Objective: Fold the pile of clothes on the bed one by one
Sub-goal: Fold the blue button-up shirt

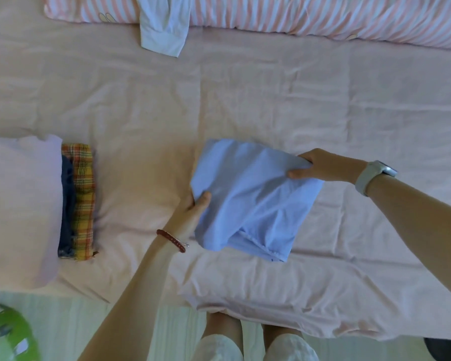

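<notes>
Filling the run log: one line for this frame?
step: folding | item: blue shirt | left hand: grips left edge | right hand: pinches far-right corner | folded stack: left | bed

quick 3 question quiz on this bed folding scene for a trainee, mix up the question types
1. True or false: both hands grip the folded blue garment.
2. Which wrist wears the red bead bracelet? A) left B) right
3. Fill in: in the folded stack at the left, the plaid garment lies beside a dark ____ one.

Key: 1 true, the left hand holds its left edge, the right hand its far right corner. 2 A; the right wrist wears a watch. 3 blue.
</notes>
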### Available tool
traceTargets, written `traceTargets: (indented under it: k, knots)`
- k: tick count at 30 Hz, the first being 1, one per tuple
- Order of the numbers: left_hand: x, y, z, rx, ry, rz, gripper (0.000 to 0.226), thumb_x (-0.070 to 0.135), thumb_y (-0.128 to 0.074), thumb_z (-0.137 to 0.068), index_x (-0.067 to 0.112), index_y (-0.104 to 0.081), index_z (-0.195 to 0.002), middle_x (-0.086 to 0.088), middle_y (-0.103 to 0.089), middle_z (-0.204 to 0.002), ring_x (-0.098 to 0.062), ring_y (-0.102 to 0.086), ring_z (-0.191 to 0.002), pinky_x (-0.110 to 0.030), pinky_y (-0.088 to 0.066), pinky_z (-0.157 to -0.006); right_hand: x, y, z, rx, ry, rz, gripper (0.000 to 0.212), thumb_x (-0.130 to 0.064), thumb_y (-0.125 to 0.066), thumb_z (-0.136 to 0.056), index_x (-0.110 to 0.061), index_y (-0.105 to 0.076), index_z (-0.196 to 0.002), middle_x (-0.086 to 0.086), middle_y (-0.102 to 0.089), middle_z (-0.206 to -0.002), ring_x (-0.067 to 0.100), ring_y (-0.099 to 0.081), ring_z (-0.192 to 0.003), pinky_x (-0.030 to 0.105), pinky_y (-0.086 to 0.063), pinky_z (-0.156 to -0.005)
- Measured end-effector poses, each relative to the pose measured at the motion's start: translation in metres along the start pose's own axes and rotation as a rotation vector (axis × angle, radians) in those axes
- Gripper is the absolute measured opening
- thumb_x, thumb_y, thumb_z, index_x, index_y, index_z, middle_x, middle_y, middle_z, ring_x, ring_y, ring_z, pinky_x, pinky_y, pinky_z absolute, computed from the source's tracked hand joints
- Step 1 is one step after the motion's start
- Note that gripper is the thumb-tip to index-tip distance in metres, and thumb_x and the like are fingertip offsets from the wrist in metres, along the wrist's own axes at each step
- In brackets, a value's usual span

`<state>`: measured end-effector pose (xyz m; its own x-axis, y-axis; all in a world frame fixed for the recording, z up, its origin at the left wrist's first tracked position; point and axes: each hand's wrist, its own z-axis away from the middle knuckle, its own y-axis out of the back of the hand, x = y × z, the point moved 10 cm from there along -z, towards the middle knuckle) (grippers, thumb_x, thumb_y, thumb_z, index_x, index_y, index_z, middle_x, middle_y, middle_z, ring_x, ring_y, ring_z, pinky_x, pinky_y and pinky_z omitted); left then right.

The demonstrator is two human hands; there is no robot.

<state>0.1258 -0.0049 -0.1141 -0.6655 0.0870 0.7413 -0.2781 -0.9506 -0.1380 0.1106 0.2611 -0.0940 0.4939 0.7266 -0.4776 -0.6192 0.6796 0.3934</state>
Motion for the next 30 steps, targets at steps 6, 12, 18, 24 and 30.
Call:
traceTargets:
  k: [6,12,18,24,30]
  knots:
    - [-0.004,0.000,-0.018,0.262,0.013,-0.510,0.026,0.020,-0.044,-0.097,0.007,-0.043,-0.120,-0.004,-0.054,-0.108,-0.023,-0.053,-0.105,-0.022,-0.034,-0.080,0.024,0.020,-0.015,0.151,-0.090,0.510,0.035,-0.050,-0.052,-0.089,-0.020,-0.055,-0.108,0.006,-0.059,-0.113,0.028,-0.053,-0.108,0.037,-0.032,-0.087]
    - [-0.011,0.013,-0.021,0.288,0.121,-0.498,0.031,0.031,-0.056,-0.091,0.013,-0.048,-0.115,0.002,-0.054,-0.094,-0.019,-0.052,-0.090,-0.023,-0.037,-0.075,-0.035,0.001,0.053,0.991,0.386,0.444,0.035,-0.032,-0.052,-0.078,-0.011,-0.060,-0.104,0.012,-0.062,-0.094,0.030,-0.052,-0.087,0.038,-0.037,-0.075]
    - [-0.011,0.020,-0.014,0.344,0.071,-0.590,0.020,0.019,-0.055,-0.091,-0.001,-0.054,-0.092,-0.003,-0.053,-0.076,-0.021,-0.047,-0.076,-0.018,-0.035,-0.055,-0.017,-0.143,0.078,0.709,0.463,0.543,0.051,-0.023,-0.072,-0.064,-0.018,-0.049,-0.109,0.001,-0.059,-0.082,0.024,-0.053,-0.068,0.031,-0.029,-0.066]
    - [0.010,0.021,-0.014,0.405,-0.068,-0.696,0.014,0.013,-0.048,-0.094,0.003,-0.044,-0.086,0.000,-0.044,-0.068,-0.024,-0.040,-0.071,-0.024,-0.024,-0.056,-0.001,-0.148,0.095,0.674,0.601,0.384,0.047,0.005,-0.045,-0.068,-0.016,-0.070,-0.102,-0.002,-0.037,-0.084,0.013,-0.039,-0.067,0.020,-0.035,-0.042]
    - [0.002,0.019,-0.016,0.372,-0.050,-0.766,0.022,0.012,-0.046,-0.096,-0.006,-0.049,-0.107,-0.010,-0.050,-0.086,-0.024,-0.043,-0.077,-0.024,-0.029,-0.064,0.015,-0.166,0.108,0.568,0.605,0.428,0.040,0.001,-0.037,-0.074,-0.014,-0.067,-0.097,0.001,-0.034,-0.084,0.015,-0.034,-0.068,0.021,-0.036,-0.043]
